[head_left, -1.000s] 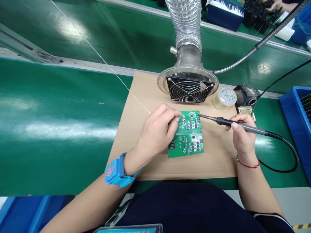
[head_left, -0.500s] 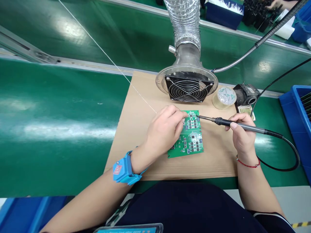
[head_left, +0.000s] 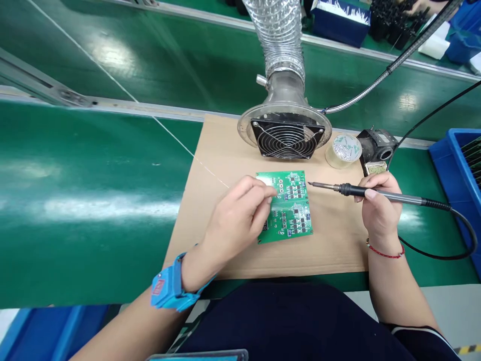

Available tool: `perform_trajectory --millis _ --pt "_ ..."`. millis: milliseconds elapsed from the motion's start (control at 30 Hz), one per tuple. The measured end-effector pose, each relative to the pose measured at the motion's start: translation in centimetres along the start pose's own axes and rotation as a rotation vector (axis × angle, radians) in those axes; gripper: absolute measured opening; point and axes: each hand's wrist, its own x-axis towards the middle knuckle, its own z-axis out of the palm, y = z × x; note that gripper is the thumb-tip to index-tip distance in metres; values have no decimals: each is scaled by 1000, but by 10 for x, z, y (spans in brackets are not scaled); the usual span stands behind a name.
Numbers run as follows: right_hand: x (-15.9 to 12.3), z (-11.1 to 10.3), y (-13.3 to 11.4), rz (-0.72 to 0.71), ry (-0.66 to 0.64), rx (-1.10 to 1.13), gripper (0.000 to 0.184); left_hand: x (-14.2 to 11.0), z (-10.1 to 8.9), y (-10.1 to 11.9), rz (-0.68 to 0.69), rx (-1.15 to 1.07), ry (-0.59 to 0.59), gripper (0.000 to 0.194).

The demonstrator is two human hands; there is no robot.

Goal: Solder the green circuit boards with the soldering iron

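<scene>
A green circuit board [head_left: 278,206] with small dark parts lies flat on a brown cardboard sheet [head_left: 330,250]. My left hand [head_left: 238,215] is over the board's left side, its fingers pinched around a thin solder wire [head_left: 176,138] that runs in from the upper left. The wire's tip at the fingers is too small to make out. In my right hand [head_left: 381,208] is a soldering iron [head_left: 404,198], held like a pen. Its tip points left and sits just off the board's right edge, apart from it.
Behind the board stands a fume extractor fan [head_left: 288,140] on a foil duct. To its right are a tape-wrapped round tub [head_left: 343,150] and a black iron stand [head_left: 377,145] with a sponge. A blue bin [head_left: 449,165] is at far right. The iron's cord loops at right.
The iron's tip has come away from the board's upper right edge. My left hand has drawn back left and slightly down with the wire, uncovering more of the board.
</scene>
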Motion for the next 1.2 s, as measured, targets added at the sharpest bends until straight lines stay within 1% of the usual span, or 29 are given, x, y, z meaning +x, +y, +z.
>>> perform_trajectory --millis 167,400,567,867,1000,1200 --pt "3 2 -2 5 -61 82 6 -6 0 9 90 162 -9 16" --pt "1 3 0 57 -120 38 7 -5 1 12 59 169 -39 17" --pt "1 3 0 64 -172 73 7 -5 4 14 68 177 -57 16" --pt "2 3 1 78 -162 58 7 -3 5 15 109 204 -38 16" --pt "2 2 3 71 -164 44 11 -2 8 17 113 225 -70 18" --pt "2 3 2 63 -165 67 14 -1 11 21 124 269 -78 21"
